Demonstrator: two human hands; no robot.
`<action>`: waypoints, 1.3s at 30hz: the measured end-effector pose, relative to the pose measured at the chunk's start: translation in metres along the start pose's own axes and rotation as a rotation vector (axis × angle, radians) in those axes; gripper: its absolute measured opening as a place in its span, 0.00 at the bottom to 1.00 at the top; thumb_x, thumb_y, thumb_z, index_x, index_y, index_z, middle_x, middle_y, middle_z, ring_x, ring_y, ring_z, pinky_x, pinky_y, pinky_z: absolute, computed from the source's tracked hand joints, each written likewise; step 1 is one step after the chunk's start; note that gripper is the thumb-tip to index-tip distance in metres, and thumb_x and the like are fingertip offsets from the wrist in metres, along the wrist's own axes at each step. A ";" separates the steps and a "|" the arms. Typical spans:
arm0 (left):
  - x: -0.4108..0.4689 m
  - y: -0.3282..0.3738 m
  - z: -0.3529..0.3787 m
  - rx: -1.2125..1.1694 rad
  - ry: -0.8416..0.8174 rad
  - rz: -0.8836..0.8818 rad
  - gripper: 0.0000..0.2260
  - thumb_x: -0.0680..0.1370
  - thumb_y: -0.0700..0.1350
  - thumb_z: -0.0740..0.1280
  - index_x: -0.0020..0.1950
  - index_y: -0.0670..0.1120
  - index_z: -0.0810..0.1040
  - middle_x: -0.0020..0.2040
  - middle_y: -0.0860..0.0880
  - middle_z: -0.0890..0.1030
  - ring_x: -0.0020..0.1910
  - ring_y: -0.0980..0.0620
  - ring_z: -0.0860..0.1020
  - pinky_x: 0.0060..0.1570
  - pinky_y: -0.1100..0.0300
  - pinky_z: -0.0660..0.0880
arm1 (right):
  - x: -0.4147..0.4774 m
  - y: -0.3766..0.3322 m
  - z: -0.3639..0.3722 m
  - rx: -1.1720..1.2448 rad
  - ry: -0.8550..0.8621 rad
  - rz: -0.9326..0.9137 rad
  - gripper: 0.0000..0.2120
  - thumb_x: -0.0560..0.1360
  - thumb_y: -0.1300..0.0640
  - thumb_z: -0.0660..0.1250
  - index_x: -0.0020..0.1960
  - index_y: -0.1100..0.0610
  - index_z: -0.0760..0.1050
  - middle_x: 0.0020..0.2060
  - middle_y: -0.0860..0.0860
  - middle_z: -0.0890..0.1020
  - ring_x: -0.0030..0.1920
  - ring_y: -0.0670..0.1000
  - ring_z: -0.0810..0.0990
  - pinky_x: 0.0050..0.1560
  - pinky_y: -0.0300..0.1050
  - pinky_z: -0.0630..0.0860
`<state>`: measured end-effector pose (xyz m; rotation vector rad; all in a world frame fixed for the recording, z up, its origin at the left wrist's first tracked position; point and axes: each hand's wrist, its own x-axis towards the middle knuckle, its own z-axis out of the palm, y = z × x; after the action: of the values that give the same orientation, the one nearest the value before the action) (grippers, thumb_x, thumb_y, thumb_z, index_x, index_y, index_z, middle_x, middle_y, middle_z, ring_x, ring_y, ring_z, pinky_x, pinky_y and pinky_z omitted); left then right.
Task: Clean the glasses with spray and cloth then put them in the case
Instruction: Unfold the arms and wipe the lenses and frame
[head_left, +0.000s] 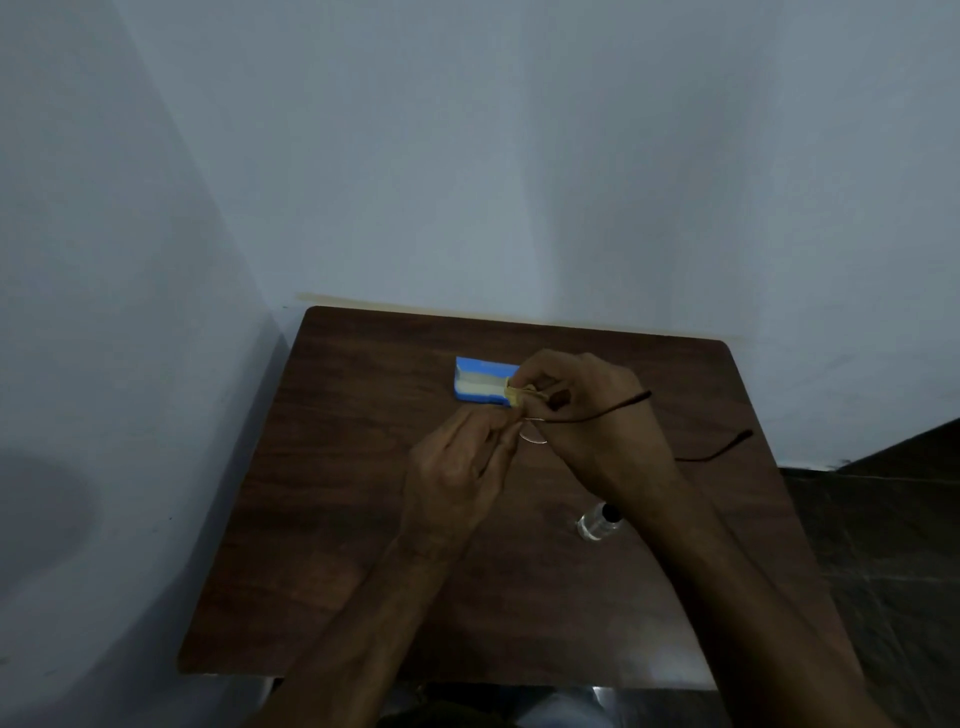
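A: Item one, the bench (363, 519)?

B: Dark brown wood-grain laminate, rectangular with rounded corners, flat matte top, pushed against a pale blue painted wall (467, 156).

A: Item two, the glasses (597, 415)?

B: Thin metal frame, held above the bench centre. Two slim dark temple arms ran out toward 3 o'clock, each ending in a thicker black tip. One rounded lens rim showed as a bright curved wire between the hands; the lenses themselves were too small to make out.

A: The cloth (519, 396)?

B: Small, soft, yellowish, bunched into a wad. It sat at the front of the glasses, at 12 o'clock from the lens rim.

A: Grip of each hand?

B: Right hand (597, 415) was pinched closed on the cloth, fingers curled, pressing it to the glasses. Left hand (462, 467) was closed on the frame of the glasses at their 9 o'clock end, fingertips together.

A: The case (480, 382)?

B: Bright blue, boxy, rectangular, open with a pale lining. It lay on the bench at 12 o'clock from the hands, partly hidden by the right hand.

A: The spray?

B: Spray bottle (600, 522): small, clear, cylindrical, glossy, with a black cap. It stood on the bench at 5 o'clock from the hands, beside the right forearm.
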<state>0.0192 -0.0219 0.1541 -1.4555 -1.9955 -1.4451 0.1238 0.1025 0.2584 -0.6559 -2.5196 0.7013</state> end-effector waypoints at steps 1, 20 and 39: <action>-0.002 -0.002 0.002 0.009 -0.006 -0.021 0.10 0.78 0.40 0.74 0.55 0.34 0.85 0.50 0.39 0.87 0.48 0.44 0.87 0.47 0.47 0.85 | -0.002 0.000 0.000 0.012 0.006 0.005 0.05 0.76 0.58 0.75 0.48 0.49 0.82 0.45 0.40 0.85 0.47 0.44 0.82 0.47 0.47 0.81; 0.021 0.030 0.003 -0.145 0.152 -0.208 0.05 0.76 0.38 0.78 0.50 0.40 0.87 0.45 0.48 0.88 0.42 0.54 0.85 0.47 0.63 0.81 | -0.039 0.000 0.014 -0.186 0.278 -0.002 0.07 0.76 0.59 0.75 0.54 0.55 0.82 0.52 0.51 0.83 0.50 0.53 0.78 0.48 0.47 0.75; 0.021 0.031 0.015 -0.174 0.049 -0.270 0.10 0.77 0.41 0.77 0.55 0.39 0.86 0.49 0.45 0.88 0.47 0.52 0.86 0.50 0.59 0.84 | -0.028 0.004 0.008 -0.241 0.301 -0.033 0.16 0.77 0.49 0.60 0.50 0.58 0.82 0.50 0.55 0.82 0.50 0.54 0.79 0.41 0.45 0.75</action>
<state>0.0403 0.0021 0.1788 -1.2349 -2.1474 -1.7869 0.1427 0.0876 0.2420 -0.7393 -2.3441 0.2637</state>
